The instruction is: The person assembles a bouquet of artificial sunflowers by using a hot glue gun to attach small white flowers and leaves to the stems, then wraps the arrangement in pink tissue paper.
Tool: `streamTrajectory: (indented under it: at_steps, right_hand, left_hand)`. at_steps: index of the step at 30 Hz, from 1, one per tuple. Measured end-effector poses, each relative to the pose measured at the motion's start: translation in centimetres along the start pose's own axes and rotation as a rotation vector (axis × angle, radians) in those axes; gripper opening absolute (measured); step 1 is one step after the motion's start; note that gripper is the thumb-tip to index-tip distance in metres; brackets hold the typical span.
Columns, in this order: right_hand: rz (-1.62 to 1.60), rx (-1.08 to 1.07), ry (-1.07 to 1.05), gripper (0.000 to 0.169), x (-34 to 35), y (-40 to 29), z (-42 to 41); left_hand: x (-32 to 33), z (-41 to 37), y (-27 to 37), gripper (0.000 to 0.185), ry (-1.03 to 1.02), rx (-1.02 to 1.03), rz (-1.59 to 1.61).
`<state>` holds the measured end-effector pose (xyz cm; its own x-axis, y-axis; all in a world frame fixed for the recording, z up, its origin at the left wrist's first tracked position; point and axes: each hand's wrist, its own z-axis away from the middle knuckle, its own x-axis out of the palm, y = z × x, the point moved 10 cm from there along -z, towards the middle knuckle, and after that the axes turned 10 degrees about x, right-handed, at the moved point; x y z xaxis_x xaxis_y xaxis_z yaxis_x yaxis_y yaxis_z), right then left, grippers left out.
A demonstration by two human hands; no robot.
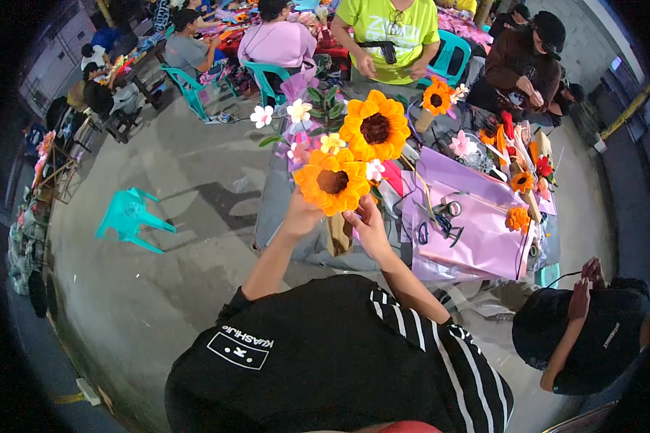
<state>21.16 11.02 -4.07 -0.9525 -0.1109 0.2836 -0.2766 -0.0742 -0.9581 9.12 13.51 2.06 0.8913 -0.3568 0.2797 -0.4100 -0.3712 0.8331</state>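
Both hands are at a bunch of fuzzy artificial flowers, apparently of chenille stems. Its nearer orange sunflower (332, 182) has a brown centre. Beyond it is a larger orange sunflower (375, 129), with small white flowers (299, 111), a yellow flower (333, 143) and green leaves (336, 110) around them. My left hand (303, 214) grips the bunch from the left, its fingertips hidden under the petals. My right hand (368, 223) is closed at its right side, thumb and fingers together just below the nearer sunflower. Below the blooms shows a wooden block (338, 238); whether it touches my hands cannot be seen.
Pink and lilac wrapping sheets (466, 233) lie on the grey table (303, 254), with scissors (428, 216) and tape rolls (453, 209) on top. More flowers (521, 182) crowd the right side. A person in lime green (392, 32) stands opposite. A teal stool (132, 216) lies tipped at left.
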Motion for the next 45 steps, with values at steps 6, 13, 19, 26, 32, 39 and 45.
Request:
streamTrajectory:
  at_steps: [6,13,19,26,32,39,45]
  right_hand:
    - [-0.091,0.082,-0.008,0.035,0.2,0.9,0.1]
    - [-0.017,0.033,0.0,0.045,-1.0,1.1,-0.1]
    - [-0.016,-0.034,0.033,0.043,-1.3,1.1,0.0]
    - [0.098,0.12,0.081,0.048,-1.5,2.8,-0.3]
    - [0.27,0.044,0.029,0.058,1.0,3.4,-0.4]
    - [0.299,0.045,0.008,0.055,2.9,4.0,-1.2]
    - [0.413,0.078,-0.01,0.023,3.5,5.8,-2.5]
  left_hand:
    - [1.0,0.2,-0.5,0.038,-0.037,-0.073,0.048]
    - [1.5,1.4,-4.4,0.042,-0.102,-0.278,-0.044]
    - [0.5,1.4,-6.0,0.043,-0.06,-0.28,-0.078]
    - [-0.2,1.5,-6.3,0.045,-0.005,-0.304,0.003]
    - [-4.2,2.6,-7.1,0.044,0.078,-0.286,-0.07]
    - [-7.6,1.2,-2.8,0.045,0.197,-0.149,-0.075]
    - [-11.1,1.5,-1.6,0.044,0.257,-0.115,-0.092]
